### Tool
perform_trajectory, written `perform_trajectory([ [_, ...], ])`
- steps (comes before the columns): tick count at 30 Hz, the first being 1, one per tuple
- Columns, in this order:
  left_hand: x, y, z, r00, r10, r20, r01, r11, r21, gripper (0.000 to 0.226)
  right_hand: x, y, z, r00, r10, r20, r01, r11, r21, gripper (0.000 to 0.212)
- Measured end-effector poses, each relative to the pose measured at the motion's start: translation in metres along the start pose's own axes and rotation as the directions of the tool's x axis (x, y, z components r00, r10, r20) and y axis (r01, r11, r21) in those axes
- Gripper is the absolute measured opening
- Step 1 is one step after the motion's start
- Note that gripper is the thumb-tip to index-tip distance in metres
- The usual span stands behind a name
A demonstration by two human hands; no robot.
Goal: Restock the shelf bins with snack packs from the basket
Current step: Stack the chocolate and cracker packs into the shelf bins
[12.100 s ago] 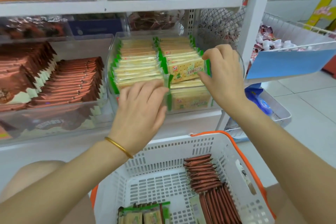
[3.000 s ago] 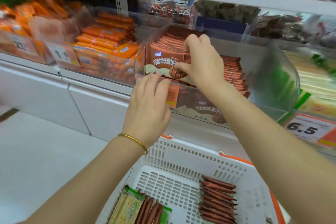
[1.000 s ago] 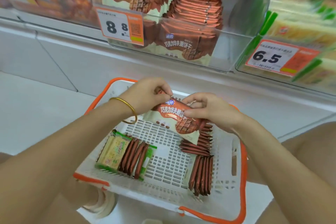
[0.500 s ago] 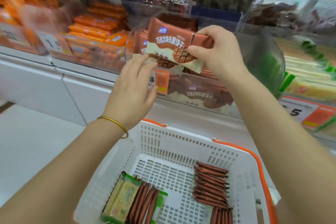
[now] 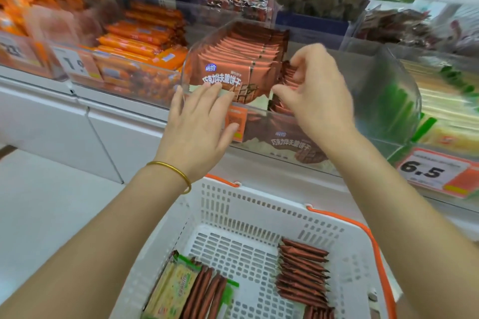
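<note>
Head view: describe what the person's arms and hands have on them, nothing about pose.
Both forearms are bare, no sleeves in view. The left hand has a thin, plain gold bangle round its wrist. The right hand and wrist carry nothing. No gloves, and no rings on the fingers that show.

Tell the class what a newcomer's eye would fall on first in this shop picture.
Two bare hands meet mid-frame at a clear shelf bin: the left hand lies flat against its front, and the right hand seems to pinch brown snack packs in its right-hand row. Below them, a white basket with orange trim holds spare brown packs and a green-edged cracker pack.
</note>
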State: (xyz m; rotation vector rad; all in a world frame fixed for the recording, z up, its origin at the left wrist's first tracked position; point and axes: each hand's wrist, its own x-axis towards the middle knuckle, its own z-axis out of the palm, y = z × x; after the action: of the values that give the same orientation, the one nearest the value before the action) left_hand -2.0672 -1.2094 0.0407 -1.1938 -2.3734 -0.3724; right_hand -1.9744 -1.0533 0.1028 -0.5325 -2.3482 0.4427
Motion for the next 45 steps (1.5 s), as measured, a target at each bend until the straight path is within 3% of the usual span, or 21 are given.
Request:
perform_trajectory([
  [3, -0.007, 0.008, -0.008, 0.999, 0.013, -0.041, -0.013, 1.000, 0.002, 0.055, -0.048, 0.019, -0.032, 0.999, 0.047, 0.012, -0.048, 0.975, 0.215, 0.017],
  [5, -0.018, 0.021, -0.012, 0.994, 0.063, -0.085, -0.061, 0.998, 0.020, 0.050, -0.082, 0.044, -0.034, 0.974, 0.099, 0.204, -0.153, 0.950, 0.273, 0.015],
  [7, -0.033, 0.039, -0.013, 0.987, 0.123, -0.106, -0.122, 0.992, 0.017, 0.045, -0.110, 0.077, -0.015, 0.840, 0.173, 0.515, -0.287, 0.946, 0.150, 0.010],
  [9, -0.046, 0.057, -0.007, 0.979, 0.189, -0.071, -0.190, 0.982, -0.005, 0.044, -0.133, 0.119, 0.020, 0.650, 0.270, 0.710, -0.272, 0.955, -0.114, 0.004],
  [11, -0.058, 0.071, 0.003, 0.966, 0.258, 0.010, -0.257, 0.966, -0.022, 0.042, -0.158, 0.159, 0.060, 0.568, 0.343, 0.748, -0.163, 0.938, -0.306, 0.014],
  [14, -0.070, 0.079, 0.019, 0.934, 0.325, 0.150, -0.327, 0.945, -0.017, 0.039, -0.196, 0.197, 0.097, 0.502, 0.358, 0.787, 0.034, 0.901, -0.432, 0.031],
  [18, -0.079, 0.078, 0.030, 0.908, 0.320, 0.272, -0.321, 0.946, -0.041, 0.043, -0.235, 0.230, 0.117, 0.477, 0.353, 0.805, 0.213, 0.842, -0.496, 0.038],
  [27, -0.082, 0.077, 0.051, 0.886, 0.325, 0.331, -0.319, 0.945, -0.073, 0.041, -0.241, 0.235, 0.135, 0.404, 0.420, 0.812, 0.272, 0.793, -0.546, 0.039],
  [32, -0.082, 0.080, 0.055, 0.861, 0.347, 0.373, -0.337, 0.937, -0.093, 0.044, -0.249, 0.236, 0.133, 0.393, 0.319, 0.863, 0.224, 0.876, -0.426, 0.031],
  [37, -0.086, 0.081, 0.053, 0.858, 0.356, 0.369, -0.344, 0.934, -0.100, 0.043, -0.255, 0.238, 0.123, 0.379, 0.292, 0.878, 0.396, 0.806, -0.439, 0.040],
  [39, -0.087, 0.082, 0.052, 0.856, 0.374, 0.356, -0.358, 0.927, -0.113, 0.043, -0.253, 0.235, 0.118, 0.407, 0.282, 0.869, 0.429, 0.781, -0.454, 0.036],
  [41, -0.088, 0.081, 0.052, 0.849, 0.382, 0.364, -0.364, 0.924, -0.120, 0.043, -0.246, 0.223, 0.113, 0.496, 0.270, 0.825, 0.352, 0.806, -0.475, 0.032],
  [42, -0.089, 0.081, 0.052, 0.843, 0.396, 0.363, -0.377, 0.918, -0.124, 0.041, -0.240, 0.214, 0.110, 0.560, 0.283, 0.778, 0.236, 0.846, -0.478, 0.029],
  [44, -0.089, 0.085, 0.051, 0.802, 0.408, 0.435, -0.355, 0.913, -0.202, 0.037, -0.227, 0.193, 0.103, 0.621, 0.426, 0.658, -0.224, 0.901, -0.372, 0.024],
  [45, -0.089, 0.087, 0.049, 0.761, 0.395, 0.514, -0.311, 0.918, -0.245, 0.041, -0.220, 0.180, 0.098, 0.568, 0.530, 0.630, -0.514, 0.826, -0.231, 0.025],
])
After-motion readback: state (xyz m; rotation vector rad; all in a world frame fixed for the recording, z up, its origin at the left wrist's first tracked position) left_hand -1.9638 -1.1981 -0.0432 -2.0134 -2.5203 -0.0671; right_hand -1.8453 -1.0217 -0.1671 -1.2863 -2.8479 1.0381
